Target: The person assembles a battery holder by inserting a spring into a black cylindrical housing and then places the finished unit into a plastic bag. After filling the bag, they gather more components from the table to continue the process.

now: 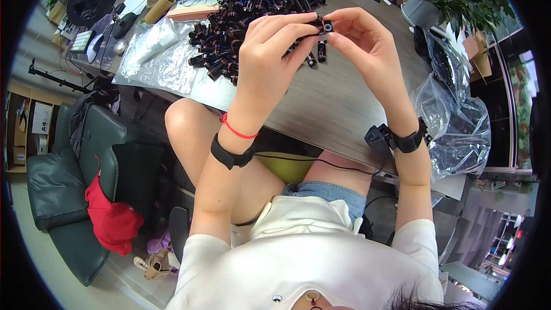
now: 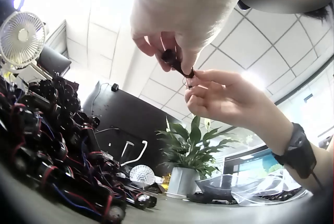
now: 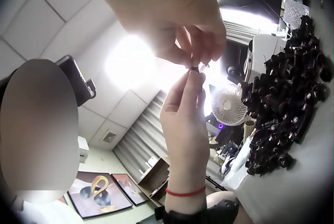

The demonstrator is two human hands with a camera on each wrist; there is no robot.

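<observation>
Above the table, my left hand grips a small black cylinder between thumb and fingers. Its round end, with a bit of red beside it, faces right in the head view. My right hand meets it from the other side, thumb and forefinger pinching at that end. In the left wrist view the cylinder slants down from the left hand toward the right fingertips, where a thin wire shows. A large pile of similar black cylinders with red and blue wires lies on the table beyond the left hand.
One loose cylinder lies on the table below the hands. Plastic bags and a cardboard tube are at the left. A potted plant and clear plastic wrap sit at the right.
</observation>
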